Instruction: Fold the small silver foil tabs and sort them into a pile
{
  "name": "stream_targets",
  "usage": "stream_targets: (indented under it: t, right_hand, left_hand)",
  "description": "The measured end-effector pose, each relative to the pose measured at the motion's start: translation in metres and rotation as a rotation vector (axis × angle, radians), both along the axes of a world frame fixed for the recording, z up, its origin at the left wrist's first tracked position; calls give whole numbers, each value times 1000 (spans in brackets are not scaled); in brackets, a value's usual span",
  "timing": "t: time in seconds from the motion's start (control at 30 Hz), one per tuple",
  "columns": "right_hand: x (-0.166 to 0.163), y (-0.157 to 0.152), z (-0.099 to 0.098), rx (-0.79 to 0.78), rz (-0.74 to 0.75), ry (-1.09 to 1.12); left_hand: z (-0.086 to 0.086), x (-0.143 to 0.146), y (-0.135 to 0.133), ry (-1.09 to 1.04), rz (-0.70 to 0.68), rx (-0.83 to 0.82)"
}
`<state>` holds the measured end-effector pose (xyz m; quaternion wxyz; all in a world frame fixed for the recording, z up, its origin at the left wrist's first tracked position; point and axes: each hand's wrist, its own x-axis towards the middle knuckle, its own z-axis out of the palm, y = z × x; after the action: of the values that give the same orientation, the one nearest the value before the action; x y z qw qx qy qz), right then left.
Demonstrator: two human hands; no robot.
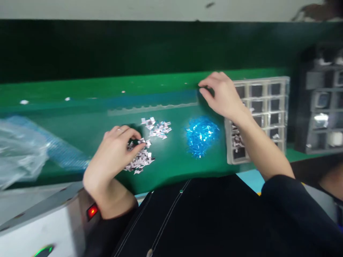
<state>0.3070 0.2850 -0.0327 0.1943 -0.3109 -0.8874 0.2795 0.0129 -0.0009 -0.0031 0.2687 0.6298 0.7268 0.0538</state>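
Observation:
My left hand (114,151) is over a pile of small white-and-dark flat pieces (140,160), its fingers curled and its thumb and index finger closed around a small piece at the pile's upper edge. A second, smaller cluster of similar pieces (160,129) lies just beyond. My right hand (221,91) is raised at the right end of a clear strip with a wavy edge (152,108). Its thumb and index fingertips almost meet; anything between them is too small to make out. Between the hands sits a heap of shiny blue film bits (202,135).
A clear compartment box (269,89) stands under my right forearm, some cells holding small pieces. Farther right is a dark divided tray (308,125). Plastic bags (21,150) lie at the left on the green mat (174,160). A grey machine (53,228) with a red light stands lower left.

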Motion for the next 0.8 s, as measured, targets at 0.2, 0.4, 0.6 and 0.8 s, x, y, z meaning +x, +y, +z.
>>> stream_targets:
  t: [0.2,0.4,0.6,0.8]
  right_hand:
    - [-12,20,49,-53,-49,30]
    - [17,20,79,-208,30,171]
    - [36,15,70,-378,24,671]
    - [52,3,35,-374,-179,607]
  left_hand:
    - [1,-6,-1,40,-46,-7]
    - [0,-6,-3,69,-50,-12]
    - [1,-5,-1,62,-5,-22]
    - [5,-1,3,56,35,-72]
